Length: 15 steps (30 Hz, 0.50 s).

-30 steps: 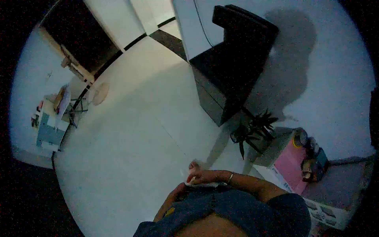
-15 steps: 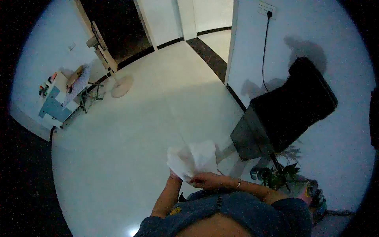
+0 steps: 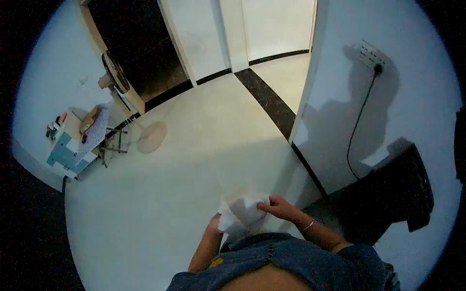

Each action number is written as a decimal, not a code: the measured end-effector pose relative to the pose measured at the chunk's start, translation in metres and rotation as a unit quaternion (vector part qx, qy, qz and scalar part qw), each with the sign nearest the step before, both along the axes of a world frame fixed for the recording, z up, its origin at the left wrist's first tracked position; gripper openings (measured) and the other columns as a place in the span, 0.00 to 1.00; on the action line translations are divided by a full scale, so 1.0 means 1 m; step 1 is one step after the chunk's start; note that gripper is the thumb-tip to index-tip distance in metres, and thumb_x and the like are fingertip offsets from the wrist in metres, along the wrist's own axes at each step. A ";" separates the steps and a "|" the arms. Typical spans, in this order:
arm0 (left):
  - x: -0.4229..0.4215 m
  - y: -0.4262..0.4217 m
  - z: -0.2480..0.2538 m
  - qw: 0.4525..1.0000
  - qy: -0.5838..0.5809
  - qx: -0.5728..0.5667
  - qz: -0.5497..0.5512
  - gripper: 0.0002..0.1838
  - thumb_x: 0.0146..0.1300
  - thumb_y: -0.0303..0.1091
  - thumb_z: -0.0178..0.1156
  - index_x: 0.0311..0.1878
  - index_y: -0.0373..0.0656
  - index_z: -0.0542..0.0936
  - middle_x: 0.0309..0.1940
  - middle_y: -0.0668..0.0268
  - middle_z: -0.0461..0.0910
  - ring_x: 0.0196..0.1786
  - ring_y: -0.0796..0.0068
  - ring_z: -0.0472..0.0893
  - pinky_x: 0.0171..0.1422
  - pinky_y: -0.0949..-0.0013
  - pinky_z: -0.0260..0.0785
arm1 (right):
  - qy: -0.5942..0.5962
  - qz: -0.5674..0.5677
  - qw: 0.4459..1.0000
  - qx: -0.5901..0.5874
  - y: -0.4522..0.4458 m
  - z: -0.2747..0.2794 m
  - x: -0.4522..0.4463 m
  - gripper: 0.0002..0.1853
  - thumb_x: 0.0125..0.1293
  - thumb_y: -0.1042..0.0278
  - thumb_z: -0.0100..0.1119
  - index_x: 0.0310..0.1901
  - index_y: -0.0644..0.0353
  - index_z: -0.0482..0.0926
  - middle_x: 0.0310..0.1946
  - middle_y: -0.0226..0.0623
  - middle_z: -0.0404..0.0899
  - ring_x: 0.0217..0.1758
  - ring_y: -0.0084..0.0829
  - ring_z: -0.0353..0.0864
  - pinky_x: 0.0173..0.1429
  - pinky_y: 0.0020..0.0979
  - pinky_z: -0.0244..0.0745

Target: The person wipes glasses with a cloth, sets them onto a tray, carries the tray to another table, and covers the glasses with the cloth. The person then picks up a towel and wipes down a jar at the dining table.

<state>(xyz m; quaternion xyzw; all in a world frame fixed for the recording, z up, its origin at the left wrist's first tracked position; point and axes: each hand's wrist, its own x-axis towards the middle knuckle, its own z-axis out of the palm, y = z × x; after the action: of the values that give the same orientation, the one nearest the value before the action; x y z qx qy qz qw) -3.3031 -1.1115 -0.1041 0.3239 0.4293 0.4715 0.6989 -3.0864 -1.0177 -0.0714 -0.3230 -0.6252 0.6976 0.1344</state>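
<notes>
A thin, crumpled white sheet is spread between my two hands in front of my dark blue top. Whether it is cloth, paper or thin plastic I cannot tell. My left hand grips its left edge, with most of the fingers hidden behind the white material. On the other side, my right hand pinches the upper right edge between thumb and fingers. A fold sags open in the middle of the sheet.
A bulky black object stands at the right wall, below a power strip with a hanging cord. At left are a standing fan, a folding table and a small cabinet. A dark doorway opens behind.
My right hand has moved right and up, from the sheet's lower middle to its right edge. The sheet's shape has changed. The camera view has tilted upward, so the room sits lower.
</notes>
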 end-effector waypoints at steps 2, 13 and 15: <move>-0.028 0.026 -0.006 0.996 -0.084 -0.024 0.025 0.27 0.55 0.43 0.50 0.56 0.40 0.61 0.52 0.60 0.65 0.53 0.66 0.67 0.55 0.64 0.62 | -0.015 -0.028 0.999 -0.001 0.034 -0.018 -0.023 0.18 0.58 0.57 0.52 0.39 0.65 0.74 0.33 0.32 0.76 0.36 0.22 0.71 0.41 0.26 0.67; -0.226 0.289 -0.031 0.986 -0.138 0.056 -0.080 0.25 0.58 0.49 0.45 0.52 0.41 0.66 0.47 0.58 0.70 0.49 0.64 0.71 0.46 0.61 0.68 | -0.076 -0.179 0.979 0.067 0.256 0.010 -0.159 0.16 0.57 0.60 0.53 0.36 0.68 0.75 0.29 0.32 0.76 0.33 0.21 0.72 0.37 0.26 0.68; -0.238 0.345 -0.007 0.976 -0.176 -0.130 0.021 0.31 0.58 0.57 0.37 0.52 0.39 0.65 0.47 0.57 0.70 0.50 0.61 0.70 0.51 0.60 0.64 | -0.097 -0.196 0.973 0.078 0.289 0.034 -0.166 0.16 0.57 0.60 0.53 0.35 0.68 0.75 0.28 0.31 0.75 0.31 0.21 0.72 0.35 0.25 0.68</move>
<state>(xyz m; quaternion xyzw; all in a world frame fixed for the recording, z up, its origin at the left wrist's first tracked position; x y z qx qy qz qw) -3.5406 -0.7669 -0.1115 0.1333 0.3633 0.4761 0.7897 -3.2524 -0.7287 -0.0373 -0.4943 -0.6121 0.5721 0.2318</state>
